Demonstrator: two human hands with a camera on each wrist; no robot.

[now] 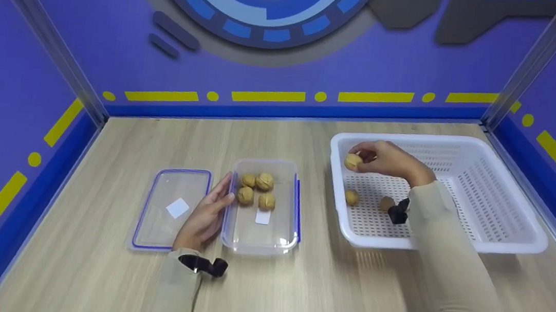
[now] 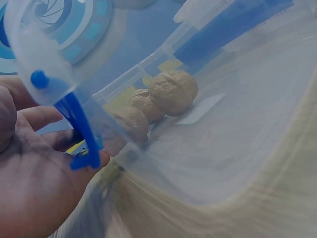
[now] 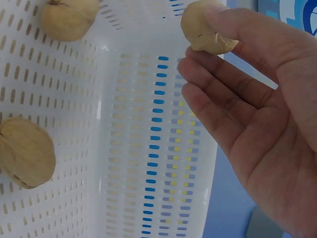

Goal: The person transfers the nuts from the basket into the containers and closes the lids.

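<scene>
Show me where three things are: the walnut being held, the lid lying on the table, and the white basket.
Held walnut (image 3: 199,30): right wrist view, on its shell.
Lid (image 1: 176,187): head view, on its clear panel.
White basket (image 1: 487,204): head view, on its slotted inner wall.

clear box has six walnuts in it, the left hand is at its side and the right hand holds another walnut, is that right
Not six: the head view shows four walnuts in the clear box. The rest is right.
</scene>
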